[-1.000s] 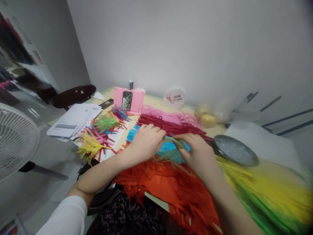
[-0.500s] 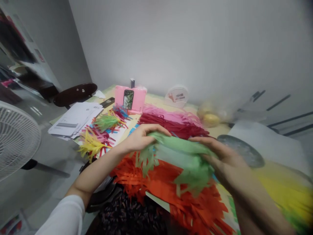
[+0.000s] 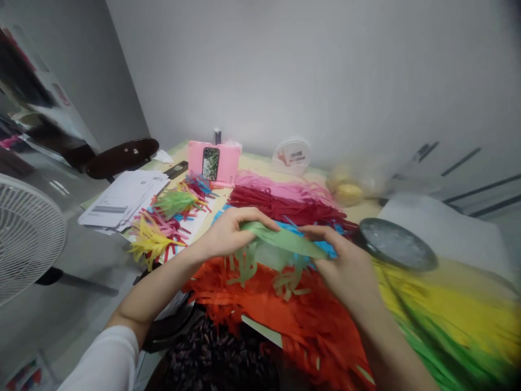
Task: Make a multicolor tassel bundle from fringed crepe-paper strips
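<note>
Between my two hands a strip of light green fringed tissue paper [image 3: 291,241] is stretched, its cut fringes hanging down on both sides. My left hand [image 3: 230,231] pinches its left end between thumb and fingers. At the other end, my right hand [image 3: 340,258] is closed on the paper, fingers along its upper edge. Below lies a heap of orange-red fringed paper [image 3: 260,301]. Just beyond the strip, blue fringed paper [image 3: 325,248] shows in part, with dark red fringe [image 3: 280,207] and pink fringe [image 3: 285,187] further back.
Coloured tassels [image 3: 175,203] and a stack of white papers [image 3: 122,198] lie on the left. A phone [image 3: 210,163] leans on a pink case [image 3: 226,160]. Right are a dark round dish [image 3: 396,244], yellow fringe [image 3: 451,304] and green fringe [image 3: 435,345]. A fan [image 3: 28,239] stands at far left.
My right hand has moved left, closer to my left hand, with the green paper gathered narrower. More of the blue fringe, round dish and yellow and green fringe now shows.
</note>
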`<state>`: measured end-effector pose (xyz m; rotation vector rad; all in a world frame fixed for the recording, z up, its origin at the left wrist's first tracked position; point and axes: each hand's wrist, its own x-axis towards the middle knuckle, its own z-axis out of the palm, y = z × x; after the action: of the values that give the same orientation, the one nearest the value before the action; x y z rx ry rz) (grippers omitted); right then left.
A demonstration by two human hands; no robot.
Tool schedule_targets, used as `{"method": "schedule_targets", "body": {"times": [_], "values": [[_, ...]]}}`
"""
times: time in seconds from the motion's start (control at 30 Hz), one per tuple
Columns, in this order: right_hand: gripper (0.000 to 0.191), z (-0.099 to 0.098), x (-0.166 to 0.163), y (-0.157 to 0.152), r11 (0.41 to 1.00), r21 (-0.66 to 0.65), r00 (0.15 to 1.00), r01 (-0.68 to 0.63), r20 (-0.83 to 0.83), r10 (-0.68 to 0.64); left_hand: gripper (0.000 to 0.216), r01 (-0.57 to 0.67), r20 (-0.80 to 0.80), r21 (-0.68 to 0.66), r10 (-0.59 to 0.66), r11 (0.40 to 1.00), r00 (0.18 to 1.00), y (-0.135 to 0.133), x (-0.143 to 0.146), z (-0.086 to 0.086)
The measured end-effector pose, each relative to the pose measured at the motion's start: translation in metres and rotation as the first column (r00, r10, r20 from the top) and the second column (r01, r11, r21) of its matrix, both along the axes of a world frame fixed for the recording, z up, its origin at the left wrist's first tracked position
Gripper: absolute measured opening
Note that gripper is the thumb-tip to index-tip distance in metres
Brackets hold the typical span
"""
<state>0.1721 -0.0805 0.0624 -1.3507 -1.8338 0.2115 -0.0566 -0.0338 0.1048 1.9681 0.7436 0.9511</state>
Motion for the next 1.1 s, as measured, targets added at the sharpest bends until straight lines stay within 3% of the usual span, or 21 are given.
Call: {"method": "schedule_targets", "body": {"times": [0.1, 0.17, 0.3, 0.47, 0.6, 0.73, 0.93, 1.0, 1.1], "values": [[0.017, -0.001, 0.007, 0.003, 0.998, -0.055, 0.990, -0.027, -0.143, 0.018, 0.042, -0.005, -0.057, 0.008, 0.005, 1.000, 0.998, 0.002, -0.005, 0.000], [0.015, 0.000, 0.011, 0.001, 0.995, -0.084, 0.979, -0.046, -0.200, 0.029, 0.050, -0.025, -0.108, 0.004, 0.025, 1.000, 0.994, 0.003, -0.006, -0.001], [0.026, 0.003, 0.016, -0.005, 0.985, -0.152, 0.962, -0.076, -0.270, 0.033, 0.054, -0.047, -0.087, -0.074, 0.041, 0.996, 0.995, 0.003, 0.000, -0.008], [0.034, 0.000, 0.022, -0.011, 0.963, -0.232, 0.913, -0.139, -0.406, 0.034, 0.045, 0.043, 0.043, -0.206, -0.035, 0.978, 0.998, 0.005, 0.002, -0.015], [0.031, -0.002, 0.023, -0.015, 0.960, -0.215, 0.819, -0.177, -0.573, 0.022, 0.025, 0.134, 0.136, -0.339, -0.093, 0.931, 0.986, 0.006, -0.001, -0.016], [0.023, -0.003, 0.021, -0.015, 0.929, -0.242, 0.703, -0.281, -0.711, 0.027, 0.017, 0.208, 0.199, -0.375, -0.141, 0.903, 0.970, 0.005, -0.002, -0.016], [0.011, 0.000, 0.025, -0.013, 0.934, -0.231, 0.780, -0.273, -0.621, 0.074, 0.020, 0.186, 0.078, -0.307, -0.170, 0.934, 0.982, 0.009, -0.010, -0.008], [0.012, 0.002, 0.028, -0.013, 0.933, -0.232, 0.793, -0.273, -0.603, 0.082, 0.023, 0.289, -0.001, -0.245, -0.299, 0.925, 0.954, 0.014, -0.018, -0.001], [0.019, 0.005, 0.031, -0.013, 0.929, -0.229, 0.820, -0.289, -0.561, 0.117, 0.027, 0.460, -0.078, -0.214, -0.484, 0.862, 0.871, 0.019, -0.025, 0.010]]}}
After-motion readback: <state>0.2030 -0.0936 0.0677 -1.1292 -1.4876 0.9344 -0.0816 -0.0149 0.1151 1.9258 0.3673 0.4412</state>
